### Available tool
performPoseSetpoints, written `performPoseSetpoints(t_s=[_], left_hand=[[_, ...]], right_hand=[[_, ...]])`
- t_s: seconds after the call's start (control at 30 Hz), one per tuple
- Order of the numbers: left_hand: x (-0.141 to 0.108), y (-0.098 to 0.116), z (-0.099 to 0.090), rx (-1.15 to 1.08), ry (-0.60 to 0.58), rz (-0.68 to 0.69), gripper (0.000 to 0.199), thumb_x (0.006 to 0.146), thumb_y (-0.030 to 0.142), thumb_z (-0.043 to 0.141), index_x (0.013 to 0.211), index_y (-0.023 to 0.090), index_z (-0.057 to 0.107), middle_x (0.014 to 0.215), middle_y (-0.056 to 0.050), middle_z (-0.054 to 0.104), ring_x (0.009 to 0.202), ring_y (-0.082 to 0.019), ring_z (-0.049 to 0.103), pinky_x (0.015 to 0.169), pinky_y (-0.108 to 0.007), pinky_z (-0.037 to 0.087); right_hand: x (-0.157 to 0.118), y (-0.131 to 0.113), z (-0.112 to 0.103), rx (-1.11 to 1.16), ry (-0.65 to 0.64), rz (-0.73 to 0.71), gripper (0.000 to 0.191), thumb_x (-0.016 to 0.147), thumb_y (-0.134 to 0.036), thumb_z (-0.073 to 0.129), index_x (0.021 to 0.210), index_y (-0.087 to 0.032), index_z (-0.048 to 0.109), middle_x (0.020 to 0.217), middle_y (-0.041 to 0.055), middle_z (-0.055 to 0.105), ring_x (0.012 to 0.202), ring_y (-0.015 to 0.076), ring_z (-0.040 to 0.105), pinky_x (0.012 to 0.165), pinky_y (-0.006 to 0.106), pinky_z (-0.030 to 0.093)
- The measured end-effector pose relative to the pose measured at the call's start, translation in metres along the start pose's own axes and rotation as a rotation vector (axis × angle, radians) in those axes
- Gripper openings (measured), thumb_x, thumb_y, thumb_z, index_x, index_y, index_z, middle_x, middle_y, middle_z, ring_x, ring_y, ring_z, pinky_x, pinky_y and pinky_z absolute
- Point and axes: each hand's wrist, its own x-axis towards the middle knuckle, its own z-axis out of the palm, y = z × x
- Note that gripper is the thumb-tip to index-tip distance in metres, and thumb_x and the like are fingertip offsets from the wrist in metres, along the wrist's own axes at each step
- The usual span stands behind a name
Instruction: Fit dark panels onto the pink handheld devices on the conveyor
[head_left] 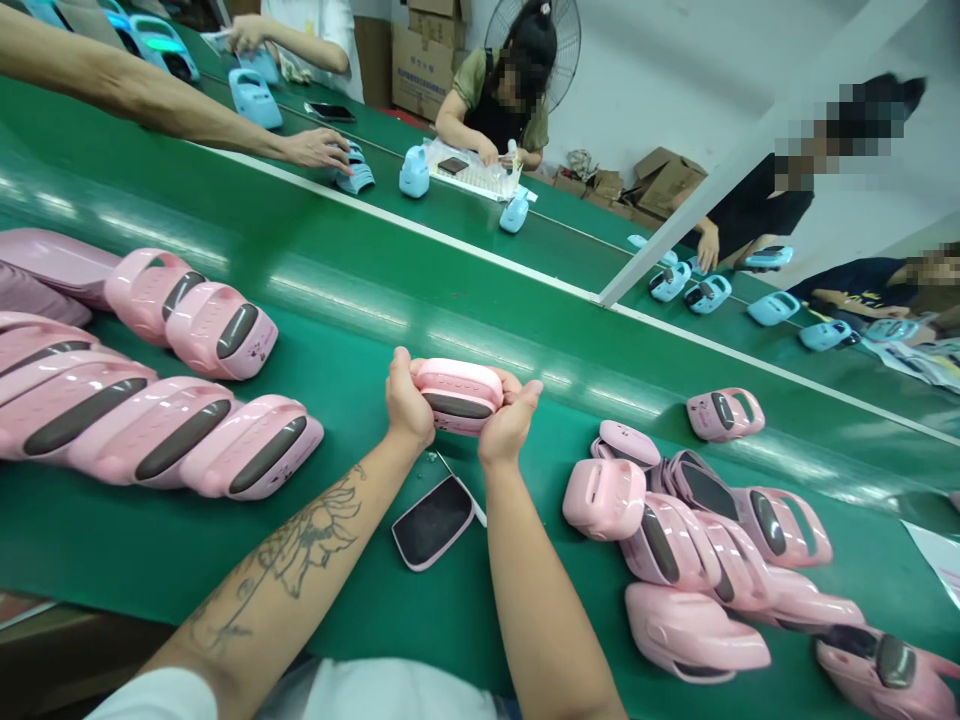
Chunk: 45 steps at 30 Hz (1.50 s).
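Observation:
Between my two hands is a pink plastic housing (459, 385) with a dark oval window, raised above the green table. My left hand (409, 402) grips its left end, and my right hand (510, 415) grips the right end. Both thumbs point up, and some fingers are hidden behind the housing. Below my hands lies a flat pink-rimmed cover with a black face (433, 523), apart from them. A thin white stick-like piece (469, 495) lies along its upper right edge.
Pink housings (251, 445) lie in rows on the left, beside stacked pink trays (56, 262). More pink housings (667, 545) are piled at right. Across a white rail (450, 238), several people handle light blue housings (255, 98). A co-worker's arm (187, 105) reaches in from upper left.

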Motion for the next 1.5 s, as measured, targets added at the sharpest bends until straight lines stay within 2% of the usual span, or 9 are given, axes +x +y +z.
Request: performPoseSetpoints(t_s=[0.2, 0.7, 0.83, 0.93, 1.03, 1.13, 1.23, 1.4, 1.5], left_hand=[[0.006, 0.010, -0.011, -0.169, -0.126, -0.230, 0.048, 0.089, 0.068, 0.050, 0.080, 0.024, 0.068, 0.074, -0.009, 0.077, 0.095, -0.036, 0.081, 0.081, -0.047, 0.067], [-0.009, 0.020, -0.004, -0.238, -0.279, -0.411, 0.027, 0.081, 0.047, 0.055, 0.063, 0.026, 0.056, 0.058, -0.006, 0.060, 0.076, -0.032, 0.074, 0.087, -0.051, 0.066], [-0.005, 0.019, -0.005, -0.225, -0.234, -0.349, 0.033, 0.086, 0.051, 0.053, 0.063, 0.028, 0.053, 0.061, -0.006, 0.063, 0.086, -0.034, 0.076, 0.091, -0.052, 0.066], [-0.004, 0.021, -0.004, -0.172, -0.207, -0.314, 0.038, 0.088, 0.059, 0.052, 0.072, 0.025, 0.062, 0.078, -0.010, 0.075, 0.101, -0.038, 0.078, 0.093, -0.054, 0.065], [-0.012, 0.028, -0.001, -0.132, -0.307, -0.261, 0.049, 0.087, 0.064, 0.055, 0.086, 0.019, 0.074, 0.097, -0.015, 0.082, 0.116, -0.041, 0.076, 0.098, -0.056, 0.064], [-0.028, 0.033, 0.000, -0.054, -0.496, -0.039, 0.048, 0.083, 0.053, 0.074, 0.112, 0.015, 0.080, 0.125, -0.016, 0.081, 0.134, -0.043, 0.068, 0.111, -0.053, 0.057], [-0.043, 0.029, -0.002, 0.092, -0.609, 0.159, 0.069, 0.077, 0.034, 0.089, 0.142, 0.021, 0.073, 0.153, -0.014, 0.068, 0.148, -0.042, 0.057, 0.122, -0.052, 0.049], [-0.047, 0.018, -0.006, 0.188, -0.612, 0.282, 0.081, 0.074, 0.028, 0.093, 0.151, 0.026, 0.067, 0.159, -0.015, 0.062, 0.150, -0.043, 0.055, 0.123, -0.055, 0.047], [-0.039, 0.009, -0.008, 0.281, -0.532, 0.395, 0.068, 0.085, 0.030, 0.084, 0.151, 0.025, 0.065, 0.155, -0.015, 0.065, 0.142, -0.038, 0.061, 0.117, -0.052, 0.052]], right_hand=[[-0.016, -0.002, -0.010, 0.150, -0.160, -0.032, 0.087, 0.105, -0.076, 0.018, 0.115, -0.021, 0.085, 0.123, 0.0107, 0.080, 0.123, 0.0306, 0.070, 0.111, 0.049, 0.050], [-0.034, -0.024, -0.015, -0.062, -0.182, -0.279, 0.086, 0.109, -0.071, 0.010, 0.128, -0.028, 0.082, 0.125, 0.0100, 0.072, 0.123, 0.0303, 0.068, 0.110, 0.053, 0.053], [-0.030, -0.027, -0.018, -0.102, -0.193, -0.285, 0.080, 0.110, -0.069, 0.014, 0.133, -0.027, 0.078, 0.131, 0.0109, 0.073, 0.128, 0.0310, 0.067, 0.114, 0.055, 0.051], [-0.018, -0.025, -0.025, -0.174, -0.273, -0.264, 0.072, 0.097, -0.076, 0.058, 0.147, -0.026, 0.067, 0.146, 0.0127, 0.069, 0.138, 0.0346, 0.062, 0.120, 0.056, 0.048], [-0.004, -0.014, -0.032, -0.080, -0.256, -0.056, 0.085, 0.081, -0.068, 0.084, 0.149, -0.021, 0.064, 0.147, 0.0153, 0.070, 0.136, 0.0356, 0.065, 0.118, 0.055, 0.050], [0.007, -0.003, -0.034, 0.261, -0.154, 0.185, 0.074, 0.087, -0.070, 0.075, 0.140, -0.019, 0.069, 0.132, 0.0134, 0.078, 0.122, 0.0314, 0.074, 0.112, 0.053, 0.055], [0.009, 0.001, -0.034, 0.512, -0.148, 0.309, 0.066, 0.094, -0.073, 0.060, 0.132, -0.020, 0.072, 0.130, 0.0131, 0.079, 0.124, 0.0314, 0.075, 0.115, 0.056, 0.054], [0.004, -0.006, -0.031, 0.586, -0.244, 0.344, 0.067, 0.099, -0.074, 0.045, 0.129, -0.022, 0.074, 0.136, 0.0146, 0.078, 0.132, 0.0353, 0.072, 0.118, 0.064, 0.051], [0.012, -0.004, -0.028, 0.400, -0.082, 0.260, 0.060, 0.098, -0.070, 0.051, 0.125, -0.022, 0.073, 0.131, 0.0147, 0.079, 0.125, 0.0348, 0.075, 0.109, 0.063, 0.058]])
